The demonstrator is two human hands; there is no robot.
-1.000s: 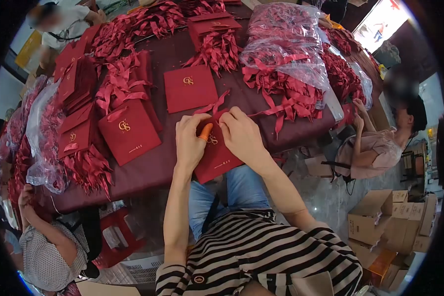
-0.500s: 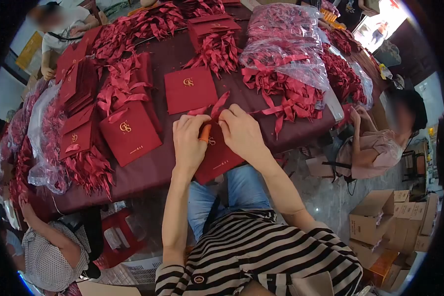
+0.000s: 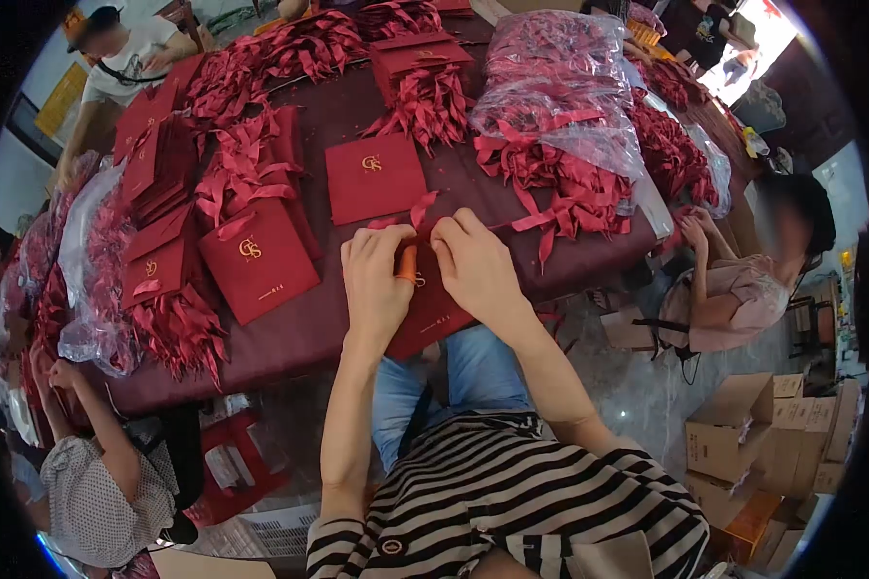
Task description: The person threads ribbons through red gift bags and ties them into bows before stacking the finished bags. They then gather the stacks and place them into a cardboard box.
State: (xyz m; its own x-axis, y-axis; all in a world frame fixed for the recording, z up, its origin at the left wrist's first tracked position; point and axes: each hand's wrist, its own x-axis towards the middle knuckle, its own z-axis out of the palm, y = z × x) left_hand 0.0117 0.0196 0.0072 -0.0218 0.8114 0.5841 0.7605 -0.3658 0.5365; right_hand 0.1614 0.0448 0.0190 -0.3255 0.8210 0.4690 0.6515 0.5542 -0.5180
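Between my hands, at the table's front edge, is a red paper gift bag point(image 3: 433, 314) with gold lettering; its top is mostly covered by my fingers. My left hand point(image 3: 377, 285), with an orange cover on one finger, is closed in a pinch at the bag's top edge. My right hand point(image 3: 481, 270) is also closed, pinching close beside it. A red ribbon point(image 3: 422, 208) sticks up between the fingertips, its lower part hidden. Just beyond my hands a flat red bag point(image 3: 372, 179) lies on the table.
Stacked red bags with ribbons point(image 3: 259, 261) stand to the left on the dark red tablecloth point(image 3: 309, 338). Ribboned bags in clear plastic point(image 3: 555, 82) lie at the far right. People sit around the table. Cardboard boxes point(image 3: 729, 425) are on the floor at right.
My fingers have shifted slightly at the bag's top, and the ribbon end between them has dropped lower and curled. At the lower left, another person's hands have come further into view.
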